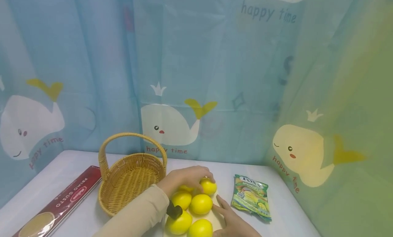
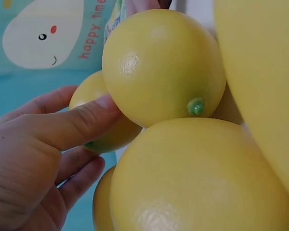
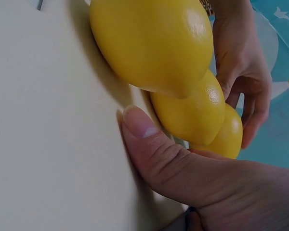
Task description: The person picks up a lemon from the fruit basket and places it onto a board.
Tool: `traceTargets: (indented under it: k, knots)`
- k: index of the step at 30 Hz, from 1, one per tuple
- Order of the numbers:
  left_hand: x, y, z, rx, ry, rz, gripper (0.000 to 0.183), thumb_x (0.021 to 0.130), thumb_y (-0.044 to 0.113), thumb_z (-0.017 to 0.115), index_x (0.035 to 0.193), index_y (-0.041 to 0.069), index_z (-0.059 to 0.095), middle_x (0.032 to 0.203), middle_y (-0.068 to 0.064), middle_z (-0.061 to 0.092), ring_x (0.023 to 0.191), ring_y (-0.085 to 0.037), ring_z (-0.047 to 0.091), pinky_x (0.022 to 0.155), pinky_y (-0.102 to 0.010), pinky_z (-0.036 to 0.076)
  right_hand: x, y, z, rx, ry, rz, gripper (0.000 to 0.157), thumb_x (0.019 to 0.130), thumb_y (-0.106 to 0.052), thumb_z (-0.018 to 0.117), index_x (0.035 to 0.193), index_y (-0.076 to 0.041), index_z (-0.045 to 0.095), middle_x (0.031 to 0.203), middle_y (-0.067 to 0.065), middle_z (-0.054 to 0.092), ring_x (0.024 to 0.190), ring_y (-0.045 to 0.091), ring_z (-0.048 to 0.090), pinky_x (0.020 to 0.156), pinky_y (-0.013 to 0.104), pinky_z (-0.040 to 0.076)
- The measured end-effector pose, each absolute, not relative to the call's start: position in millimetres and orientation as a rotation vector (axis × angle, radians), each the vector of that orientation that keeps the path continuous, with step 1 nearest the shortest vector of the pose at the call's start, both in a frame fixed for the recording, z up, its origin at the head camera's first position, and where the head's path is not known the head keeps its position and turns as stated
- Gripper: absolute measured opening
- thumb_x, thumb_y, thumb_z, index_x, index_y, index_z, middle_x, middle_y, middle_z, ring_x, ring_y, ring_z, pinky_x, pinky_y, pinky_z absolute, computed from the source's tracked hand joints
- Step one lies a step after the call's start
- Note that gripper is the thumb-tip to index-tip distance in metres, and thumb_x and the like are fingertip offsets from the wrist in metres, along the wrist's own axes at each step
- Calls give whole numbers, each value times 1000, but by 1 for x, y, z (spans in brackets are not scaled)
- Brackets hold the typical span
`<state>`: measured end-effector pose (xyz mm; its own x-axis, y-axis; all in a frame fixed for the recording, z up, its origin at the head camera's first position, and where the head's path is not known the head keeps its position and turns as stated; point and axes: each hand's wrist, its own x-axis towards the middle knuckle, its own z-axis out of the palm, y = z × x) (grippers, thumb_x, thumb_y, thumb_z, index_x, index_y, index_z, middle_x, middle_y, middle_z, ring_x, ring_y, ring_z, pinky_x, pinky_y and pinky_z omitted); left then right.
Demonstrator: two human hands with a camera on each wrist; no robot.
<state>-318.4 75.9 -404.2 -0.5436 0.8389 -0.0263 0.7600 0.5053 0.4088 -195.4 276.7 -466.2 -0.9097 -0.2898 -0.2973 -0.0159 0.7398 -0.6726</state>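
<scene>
Several yellow lemons (image 1: 201, 204) sit close together on a cream-coloured board (image 1: 218, 220). At the far end of the group, my left hand (image 1: 188, 178) grips a lemon (image 1: 209, 186) from above and behind. In the left wrist view the thumb and fingers lie on either side of that lemon (image 2: 88, 89), partly hidden by a nearer lemon (image 2: 166, 67). My right hand (image 1: 232, 220) rests along the board's right side, fingers extended near the lemons. In the right wrist view its thumb (image 3: 151, 144) lies on the board's pale surface, beside the lemons.
A wicker basket (image 1: 135, 182) with a raised handle stands left of the lemons. Farther left lies a long red pack (image 1: 66, 203). Green snack packets (image 1: 251, 197) lie to the right on the white table (image 1: 285, 209). A whale-print curtain (image 1: 233, 134) hangs behind.
</scene>
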Motion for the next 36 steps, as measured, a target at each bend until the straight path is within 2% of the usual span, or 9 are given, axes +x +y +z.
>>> traceTargets:
  k: [15,28,36]
  knots:
    - [-316,76,-405,1280,2525,492,43,78,15,74,116,32,63,119,18,61,113,-4,52,104,-32,43,-194,272,-468,-100,2552,-978,99,59,-58,77,143,-17,43,159,16,11,137,52,21,98,75,26]
    - [-315,70,-403,1239,2551,464,43,80,20,74,117,34,59,118,15,61,111,-7,53,99,-32,47,-195,272,-466,-70,2537,-1010,100,56,-56,80,142,-19,44,159,14,11,138,50,21,99,75,24]
    - [-313,66,-402,1233,2572,455,41,81,20,72,118,34,59,118,15,61,112,-9,53,100,-33,46,-193,273,-467,-91,2531,-1031,99,57,-55,80,143,-19,43,159,14,10,138,51,20,100,74,24]
